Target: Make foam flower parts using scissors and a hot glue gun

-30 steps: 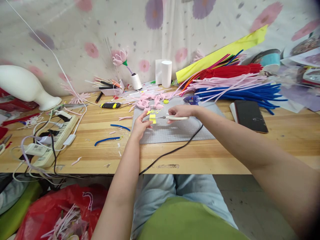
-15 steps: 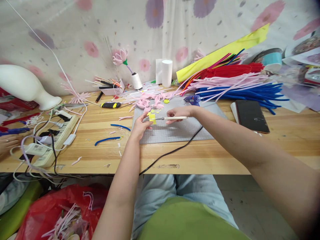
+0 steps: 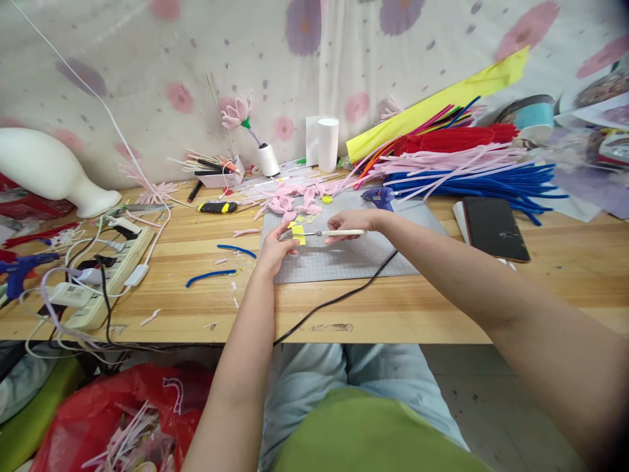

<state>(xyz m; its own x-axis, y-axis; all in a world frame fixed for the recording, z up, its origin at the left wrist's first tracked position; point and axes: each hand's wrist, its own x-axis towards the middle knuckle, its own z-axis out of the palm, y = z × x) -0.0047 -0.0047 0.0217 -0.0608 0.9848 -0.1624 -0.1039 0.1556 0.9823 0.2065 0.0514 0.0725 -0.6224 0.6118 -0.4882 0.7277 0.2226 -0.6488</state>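
My left hand [image 3: 279, 249] pinches a small piece of yellow paper [image 3: 299, 235] between thumb and fingers, above the grey cutting mat [image 3: 314, 269]. In my right hand [image 3: 346, 223] is a pair of scissors [image 3: 343, 232] with white handles, fingers closed around them. The scissors' metal blades point left and reach the yellow paper, seemingly across it. Just beyond the hands lie pink fuzzy pipe-cleaner bows [image 3: 282, 203] and small yellow scraps. A blue hot glue gun [image 3: 379, 198] rests at the mat's far side, behind my right hand.
Bundled blue pipe cleaners [image 3: 472, 187] and red ones [image 3: 457, 137] fill the back right, near a dark notebook [image 3: 496, 229]. Left stand a power strip [image 3: 118, 275] with tangled cords and a white foam head [image 3: 44, 164]. A black cable [image 3: 339, 298] crosses the front.
The yellow paper has shifted and tilted slightly at the blades. At the far left, another person's hand has left view, and a blue glue gun shows there more fully.
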